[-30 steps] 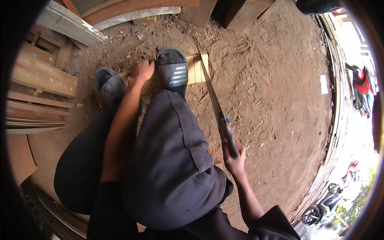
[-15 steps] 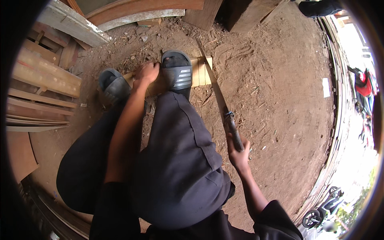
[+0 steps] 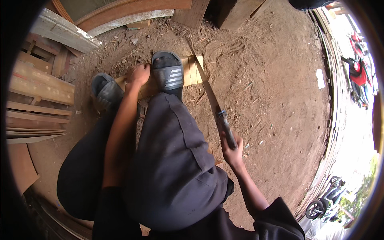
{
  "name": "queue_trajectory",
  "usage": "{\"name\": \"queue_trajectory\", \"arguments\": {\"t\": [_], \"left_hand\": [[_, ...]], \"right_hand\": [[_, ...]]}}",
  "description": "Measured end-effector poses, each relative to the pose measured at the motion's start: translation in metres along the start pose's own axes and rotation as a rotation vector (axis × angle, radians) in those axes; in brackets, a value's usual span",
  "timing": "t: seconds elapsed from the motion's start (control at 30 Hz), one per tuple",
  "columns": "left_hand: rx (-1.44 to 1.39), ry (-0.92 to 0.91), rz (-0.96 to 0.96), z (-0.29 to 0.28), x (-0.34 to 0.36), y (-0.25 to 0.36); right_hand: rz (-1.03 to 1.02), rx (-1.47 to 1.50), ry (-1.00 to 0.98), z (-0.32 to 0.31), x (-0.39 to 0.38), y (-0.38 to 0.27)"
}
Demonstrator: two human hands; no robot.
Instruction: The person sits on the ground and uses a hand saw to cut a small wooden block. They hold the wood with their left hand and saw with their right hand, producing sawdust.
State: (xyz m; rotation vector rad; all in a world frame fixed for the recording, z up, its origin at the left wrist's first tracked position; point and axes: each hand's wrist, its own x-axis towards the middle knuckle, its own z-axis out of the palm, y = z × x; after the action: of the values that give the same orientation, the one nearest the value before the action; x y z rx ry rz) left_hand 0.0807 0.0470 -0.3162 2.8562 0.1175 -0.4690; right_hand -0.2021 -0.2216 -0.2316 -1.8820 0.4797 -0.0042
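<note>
A handsaw [image 3: 209, 89] slants across the right end of a pale wooden board [image 3: 193, 71] lying low over the dirt. My right hand [image 3: 233, 151] is closed round its dark handle, with the blade pointing away from me. Thin dark lines cross the board just left of the blade. My left hand [image 3: 138, 75] presses on the board with curled fingers, between my two feet. A grey striped slide sandal [image 3: 168, 74] on my right foot rests on the board. The other sandal [image 3: 107, 90] is by the board's left end, which is partly hidden.
Stacked timber [image 3: 42, 86] stands on the left, with a weathered white beam [image 3: 66, 30] above it. A thick wooden block [image 3: 236, 14] sits at the far side. Wood chips litter the dirt floor [image 3: 276, 100]. Motorcycles [image 3: 358, 72] are beyond the right edge.
The whole view has shifted, so everything sits slightly further left. The saw stays across the board's right end, my right hand a little further forward. My left hand keeps its place.
</note>
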Motion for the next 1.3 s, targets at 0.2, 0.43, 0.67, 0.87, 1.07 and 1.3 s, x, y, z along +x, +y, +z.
{"name": "queue_trajectory", "arguments": {"t": [0.2, 0.43, 0.67, 0.87, 1.07, 1.3], "left_hand": [[0.017, -0.048, 0.028, -0.013, 0.003, 0.013], [0.031, 0.004, 0.05, -0.01, 0.0, 0.004], [0.007, 0.013, 0.043, 0.0, 0.007, 0.004], [0.019, 0.033, 0.033, -0.015, 0.009, 0.003], [0.017, 0.008, -0.007, -0.011, -0.008, 0.02], [0.026, 0.015, 0.051, -0.005, 0.002, 0.008]], "right_hand": [[-0.104, 0.066, 0.082, 0.068, 0.117, -0.002], [-0.055, 0.009, -0.059, 0.02, 0.024, 0.009], [0.0, 0.033, 0.041, 0.058, 0.12, -0.025], [-0.021, -0.019, -0.064, 0.027, 0.06, -0.021], [0.158, 0.029, -0.047, 0.0, -0.006, -0.076], [0.198, 0.023, -0.07, -0.034, 0.02, -0.074]]}}
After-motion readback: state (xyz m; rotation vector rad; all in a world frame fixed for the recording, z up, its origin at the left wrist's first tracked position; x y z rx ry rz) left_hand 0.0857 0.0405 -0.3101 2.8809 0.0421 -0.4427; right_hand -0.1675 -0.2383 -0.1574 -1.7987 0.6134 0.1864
